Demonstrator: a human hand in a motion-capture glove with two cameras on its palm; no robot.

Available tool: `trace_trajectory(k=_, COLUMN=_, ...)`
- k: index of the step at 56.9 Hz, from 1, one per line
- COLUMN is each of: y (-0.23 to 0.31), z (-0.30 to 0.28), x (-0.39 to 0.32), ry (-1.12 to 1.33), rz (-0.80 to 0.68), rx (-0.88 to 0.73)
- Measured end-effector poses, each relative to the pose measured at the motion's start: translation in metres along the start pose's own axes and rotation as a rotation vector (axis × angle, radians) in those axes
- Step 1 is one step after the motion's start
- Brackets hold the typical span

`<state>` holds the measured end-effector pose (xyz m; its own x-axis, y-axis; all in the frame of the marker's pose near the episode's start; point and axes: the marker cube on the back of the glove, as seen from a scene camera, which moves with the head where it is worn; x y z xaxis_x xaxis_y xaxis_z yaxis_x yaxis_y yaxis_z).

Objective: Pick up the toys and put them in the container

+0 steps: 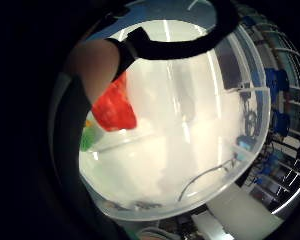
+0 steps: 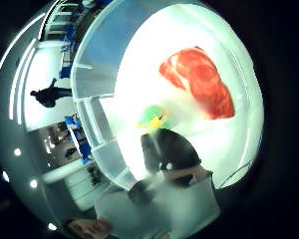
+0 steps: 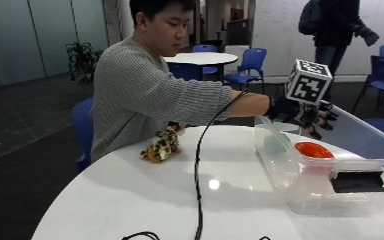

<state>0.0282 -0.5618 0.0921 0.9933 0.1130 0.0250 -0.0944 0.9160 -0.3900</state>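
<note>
Outside view: I have my right hand (image 3: 306, 116) over the bin (image 3: 352, 195), fingers (image 3: 324, 119) relaxed and spread, holding nothing. The red toy (image 3: 314, 149) lies in the bin below the fingertips. A spotted plush (image 3: 161, 145) waits on the table (image 3: 179, 200), well behind the hand. I'd lift straight up to miss the bin wall, then go back for the plush.

Little-finger view: red toy (image 1: 112, 107) beside a finger; a green toy (image 1: 90, 137) is half hidden beyond it.

Thumb view: red toy (image 2: 199, 82) on the bin floor; the green toy (image 2: 154, 117) lies partly hidden by the thumb (image 2: 169, 149), its form unclear.

Red toy (image 3: 314, 149) (marbled), spotted plush (image 3: 161, 146), clear container (image 3: 312, 187), white table (image 3: 179, 200)
</note>
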Motion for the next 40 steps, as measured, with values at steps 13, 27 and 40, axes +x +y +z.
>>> trace_trajectory(k=13, y=0.099, z=-0.026, x=0.002, ry=-0.009, rz=-0.186, rx=0.059)
trace_trajectory(k=27, y=0.311, z=0.025, x=0.057, ry=-0.075, rz=-0.320, rx=0.024)
trace_trajectory(k=40, y=0.396, z=0.086, x=0.070, ry=-0.148, rz=-0.241, rx=0.035)
